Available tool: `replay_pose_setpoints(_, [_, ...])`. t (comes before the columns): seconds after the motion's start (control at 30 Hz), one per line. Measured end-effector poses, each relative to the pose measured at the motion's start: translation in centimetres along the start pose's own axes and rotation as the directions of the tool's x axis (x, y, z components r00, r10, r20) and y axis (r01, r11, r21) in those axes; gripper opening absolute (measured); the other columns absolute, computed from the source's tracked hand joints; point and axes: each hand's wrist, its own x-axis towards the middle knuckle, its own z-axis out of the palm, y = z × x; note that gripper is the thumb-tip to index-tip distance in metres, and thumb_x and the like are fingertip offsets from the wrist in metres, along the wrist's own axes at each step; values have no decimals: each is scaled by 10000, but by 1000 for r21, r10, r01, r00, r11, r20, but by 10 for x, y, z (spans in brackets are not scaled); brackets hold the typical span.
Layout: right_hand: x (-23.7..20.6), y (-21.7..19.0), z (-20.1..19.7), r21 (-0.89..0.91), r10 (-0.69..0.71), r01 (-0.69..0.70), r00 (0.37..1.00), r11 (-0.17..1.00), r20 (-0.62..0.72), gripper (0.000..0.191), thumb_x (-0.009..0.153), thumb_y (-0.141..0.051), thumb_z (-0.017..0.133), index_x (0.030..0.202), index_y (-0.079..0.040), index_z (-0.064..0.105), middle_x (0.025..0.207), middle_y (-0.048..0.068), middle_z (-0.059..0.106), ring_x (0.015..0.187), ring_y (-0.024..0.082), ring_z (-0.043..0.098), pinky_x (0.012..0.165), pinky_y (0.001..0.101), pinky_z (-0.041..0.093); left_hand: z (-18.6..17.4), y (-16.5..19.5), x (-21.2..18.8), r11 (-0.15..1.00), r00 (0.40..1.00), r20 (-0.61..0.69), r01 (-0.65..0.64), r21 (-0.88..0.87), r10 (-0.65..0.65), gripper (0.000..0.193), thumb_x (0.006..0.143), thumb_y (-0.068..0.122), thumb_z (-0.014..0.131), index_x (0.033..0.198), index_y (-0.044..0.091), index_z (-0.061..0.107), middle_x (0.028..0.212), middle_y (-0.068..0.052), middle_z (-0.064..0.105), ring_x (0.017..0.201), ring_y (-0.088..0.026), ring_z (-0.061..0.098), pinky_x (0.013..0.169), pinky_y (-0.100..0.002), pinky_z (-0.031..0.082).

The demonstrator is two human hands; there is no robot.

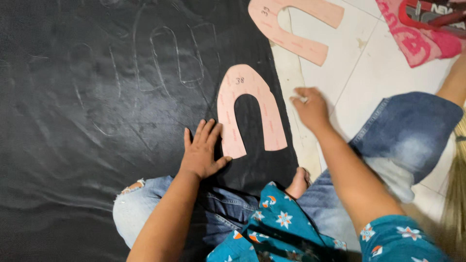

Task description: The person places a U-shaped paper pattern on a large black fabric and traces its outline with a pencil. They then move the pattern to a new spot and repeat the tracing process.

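A pink U-shaped paper pattern [272, 116] lies on a large black sheet [73, 121] spread on the floor. My left hand [201, 150] rests flat with fingers spread, its fingertips on the pattern's left leg and its palm on the black sheet. My right hand [310, 107] hovers over the white floor tiles just right of the sheet's edge, blurred, fingers curled around a small thing that I cannot make out. Faint traced outlines [174, 58] of the same shape show on the sheet above the pattern.
A second pink U-shaped pattern [296, 24] lies at the top, half on the tiles [359, 63]. A pink cloth with a red tool [422, 29] sits at the top right. My jeans-clad knees and a bare foot [298, 182] are at the bottom.
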Motion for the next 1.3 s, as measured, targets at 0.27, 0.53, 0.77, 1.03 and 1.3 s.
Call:
replay_pose_setpoints(0.27, [99,-4,-24,-177,-112,97,990,980,-81,654,904,-204,802,1450,29,529,1521,213,445,1324,412,470,1022,459,408,-2,-6,0,1000,1000,19,-15,-4,15,852,769,599,736,1516,392,383,1660,-91,197,1544,-332,106,1180,-684,42])
replay_pose_setpoints(0.53, [109,-17,-37,-250,192,-154,972,956,138,656,895,-235,770,1491,-90,536,1486,133,473,1315,345,525,1067,442,448,-10,-4,0,1000,999,39,1,-14,0,858,772,587,739,1522,392,371,1665,-78,181,1551,-322,92,1193,-670,33])
replay_pose_setpoints(0.77, [115,-5,-34,-269,3,32,992,963,127,680,902,-265,800,1467,-18,514,1580,151,384,1388,369,441,1073,447,404,-16,-3,-1,1000,997,70,15,-23,-13,863,773,586,746,1522,397,363,1669,-68,166,1554,-306,77,1199,-663,21])
replay_pose_setpoints(1.03, [111,-13,-44,-345,265,-198,951,918,160,744,786,-289,884,1396,-8,563,1433,239,471,1245,402,534,1002,476,470,-19,-8,-6,997,999,43,15,-75,-12,842,769,584,753,1513,410,399,1671,-50,199,1560,-292,98,1214,-651,33])
replay_pose_setpoints(1.3, [47,-2,-48,225,369,-383,924,896,104,359,929,-201,739,1207,4,640,869,52,677,631,144,606,526,308,467,-17,-4,-13,1000,999,44,5,-25,-4,880,765,536,766,1536,381,371,1676,-53,186,1558,-286,96,1207,-662,56])
